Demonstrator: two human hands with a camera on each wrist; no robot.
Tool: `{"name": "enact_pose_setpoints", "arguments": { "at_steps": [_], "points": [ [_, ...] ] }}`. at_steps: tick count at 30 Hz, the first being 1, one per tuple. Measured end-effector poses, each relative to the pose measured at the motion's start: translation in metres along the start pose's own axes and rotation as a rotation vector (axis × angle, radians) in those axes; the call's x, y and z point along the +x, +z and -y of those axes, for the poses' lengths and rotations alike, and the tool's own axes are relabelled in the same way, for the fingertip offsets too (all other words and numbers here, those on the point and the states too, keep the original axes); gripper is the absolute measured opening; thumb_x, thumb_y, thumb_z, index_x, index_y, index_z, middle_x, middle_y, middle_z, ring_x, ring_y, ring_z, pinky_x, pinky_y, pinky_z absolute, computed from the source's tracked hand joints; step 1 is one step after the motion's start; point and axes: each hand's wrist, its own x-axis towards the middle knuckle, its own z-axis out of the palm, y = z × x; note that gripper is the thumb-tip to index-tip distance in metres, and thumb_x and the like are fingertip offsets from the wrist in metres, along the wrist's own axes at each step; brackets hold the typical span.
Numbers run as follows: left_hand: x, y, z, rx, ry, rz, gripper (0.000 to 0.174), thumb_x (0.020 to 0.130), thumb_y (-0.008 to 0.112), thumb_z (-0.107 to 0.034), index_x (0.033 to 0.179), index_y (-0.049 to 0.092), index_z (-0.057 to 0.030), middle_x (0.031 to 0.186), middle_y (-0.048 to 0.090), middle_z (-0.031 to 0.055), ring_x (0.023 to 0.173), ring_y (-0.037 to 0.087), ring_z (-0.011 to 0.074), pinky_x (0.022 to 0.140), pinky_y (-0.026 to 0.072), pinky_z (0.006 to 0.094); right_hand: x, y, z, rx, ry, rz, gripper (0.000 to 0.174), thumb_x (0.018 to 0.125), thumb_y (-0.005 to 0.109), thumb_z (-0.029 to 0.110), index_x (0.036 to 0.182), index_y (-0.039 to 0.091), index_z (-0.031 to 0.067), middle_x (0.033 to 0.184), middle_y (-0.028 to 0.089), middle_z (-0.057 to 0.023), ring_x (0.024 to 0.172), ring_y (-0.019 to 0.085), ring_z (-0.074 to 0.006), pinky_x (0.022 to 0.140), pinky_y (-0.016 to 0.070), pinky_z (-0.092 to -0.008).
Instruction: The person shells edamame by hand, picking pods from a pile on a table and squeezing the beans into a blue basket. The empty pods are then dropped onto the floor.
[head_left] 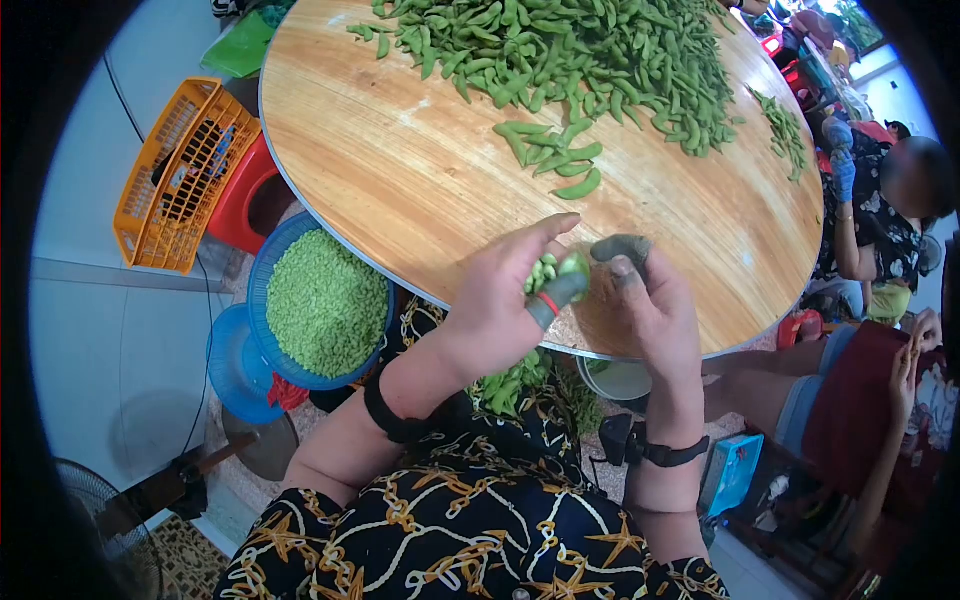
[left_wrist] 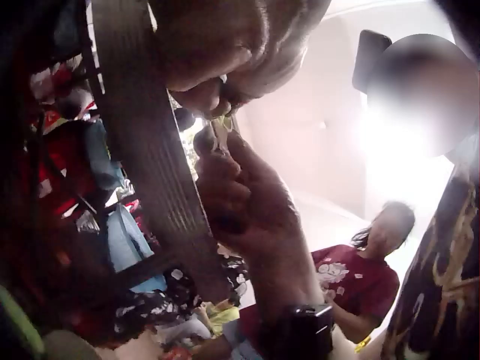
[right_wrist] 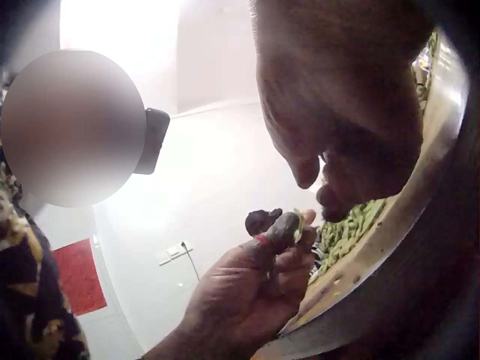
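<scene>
My left hand (head_left: 505,300) is over the near edge of the round wooden table (head_left: 370,150). It cradles several shelled green beans (head_left: 541,272), and its thumb, wrapped in a dark cover with a red band (head_left: 548,302), pinches a green pod (head_left: 574,266). Just to the right is my right hand (head_left: 658,305), its thumb and covered forefinger bent toward each other with a gap between them. The right wrist view shows the pod at the left fingertips, close to my right thumb (right_wrist: 304,172). Loose soybean pods (head_left: 550,155) lie on the table beyond both hands.
A large heap of pods (head_left: 600,60) covers the table's far side. Below left stands a blue basket (head_left: 262,330) full of shelled beans, near a red stool (head_left: 240,205) and an orange crate (head_left: 165,180). A fan (head_left: 105,530) is at lower left. People sit at right.
</scene>
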Motion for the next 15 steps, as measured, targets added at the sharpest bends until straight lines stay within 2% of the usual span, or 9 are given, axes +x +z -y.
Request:
{"name": "enact_pose_setpoints", "arguments": {
  "at_steps": [1, 4, 5, 6, 7, 10, 12, 13, 15],
  "points": [
    [-0.001, 0.000, -0.002, -0.001, 0.000, 0.000, 0.045, 0.080, 0.063, -0.005, 0.122, 0.048, -0.0011, 0.085, 0.057, 0.0031, 0.078, 0.056, 0.0105, 0.071, 0.0470, 0.0252, 0.003, 0.003, 0.000, -0.084, -0.194, -0.068, 0.016, 0.088, 0.056, 0.012, 0.096, 0.058, -0.0013, 0.070, 0.056, 0.0011, 0.064, 0.051, -0.0056, 0.059, 0.0429, -0.0206],
    [-0.004, -0.005, -0.018, 0.115, -0.016, 0.105, 0.054, 0.075, 0.065, -0.005, 0.125, 0.045, -0.0042, 0.088, 0.059, 0.0140, 0.084, 0.062, 0.0277, 0.076, 0.0486, 0.0334, -0.003, 0.003, 0.016, -0.097, -0.105, -0.003, 0.015, 0.084, 0.059, 0.007, 0.095, 0.060, -0.0025, 0.074, 0.060, 0.0012, 0.069, 0.054, -0.0062, 0.065, 0.0450, -0.0220],
    [-0.004, -0.006, -0.016, 0.120, -0.021, 0.096, 0.054, 0.075, 0.065, -0.005, 0.125, 0.045, -0.0042, 0.088, 0.059, 0.0140, 0.084, 0.062, 0.0277, 0.076, 0.0486, 0.0334, -0.003, 0.006, 0.016, -0.156, -0.089, -0.018, 0.013, 0.084, 0.059, 0.007, 0.093, 0.060, -0.0023, 0.074, 0.060, 0.0012, 0.069, 0.054, -0.0060, 0.064, 0.0446, -0.0216],
    [-0.004, -0.007, -0.013, 0.166, 0.114, 0.066, 0.053, 0.075, 0.065, -0.005, 0.124, 0.047, -0.0053, 0.090, 0.060, 0.0136, 0.084, 0.062, 0.0281, 0.076, 0.0493, 0.0335, -0.001, 0.007, 0.008, -0.066, -0.052, -0.024, 0.011, 0.085, 0.059, 0.008, 0.090, 0.059, -0.0011, 0.066, 0.055, 0.0017, 0.058, 0.050, -0.0036, 0.054, 0.0410, -0.0187],
    [-0.005, -0.008, -0.008, 0.216, 0.245, 0.037, 0.051, 0.074, 0.065, -0.004, 0.123, 0.049, -0.0065, 0.091, 0.060, 0.0132, 0.084, 0.063, 0.0285, 0.075, 0.0499, 0.0335, -0.003, 0.006, 0.007, -0.055, -0.051, -0.001, 0.011, 0.085, 0.059, 0.008, 0.090, 0.059, -0.0011, 0.066, 0.055, 0.0017, 0.058, 0.050, -0.0036, 0.054, 0.0410, -0.0187],
    [-0.007, -0.015, 0.002, 0.233, 0.478, 0.093, 0.045, 0.072, 0.064, -0.003, 0.115, 0.056, -0.0076, 0.088, 0.061, 0.0107, 0.077, 0.062, 0.0270, 0.068, 0.0515, 0.0324, -0.009, 0.008, 0.003, 0.739, 0.337, 0.120, 0.011, 0.089, 0.052, 0.012, 0.092, 0.052, 0.0021, 0.054, 0.038, 0.0057, 0.038, 0.031, -0.0007, 0.035, 0.0254, -0.0163],
    [-0.012, -0.016, 0.002, 0.206, 0.609, 0.081, 0.032, 0.071, 0.064, -0.005, 0.102, 0.061, -0.0063, 0.086, 0.061, 0.0108, 0.075, 0.062, 0.0258, 0.063, 0.0509, 0.0317, -0.011, 0.014, -0.006, 0.968, 0.369, 0.213, 0.010, 0.090, 0.051, 0.012, 0.093, 0.051, 0.0023, 0.053, 0.039, 0.0053, 0.038, 0.032, -0.0014, 0.034, 0.0262, -0.0163],
    [-0.013, -0.015, 0.000, 0.210, 0.606, 0.076, 0.032, 0.071, 0.064, -0.005, 0.102, 0.061, -0.0063, 0.086, 0.061, 0.0108, 0.075, 0.062, 0.0258, 0.063, 0.0509, 0.0317, -0.012, 0.018, -0.007, 1.196, 0.394, 0.287, 0.010, 0.090, 0.050, 0.012, 0.093, 0.051, 0.0025, 0.053, 0.039, 0.0048, 0.037, 0.032, -0.0021, 0.033, 0.0270, -0.0163],
    [-0.014, -0.012, -0.004, 0.120, 0.515, -0.086, 0.022, 0.072, 0.063, -0.006, 0.094, 0.059, -0.0053, 0.086, 0.060, 0.0119, 0.075, 0.062, 0.0261, 0.062, 0.0495, 0.0304, -0.011, 0.025, -0.005, 1.256, 0.432, 0.229, 0.010, 0.091, 0.048, 0.013, 0.092, 0.051, 0.0032, 0.052, 0.039, 0.0043, 0.035, 0.031, -0.0025, 0.032, 0.0267, -0.0166]
  ]
}}
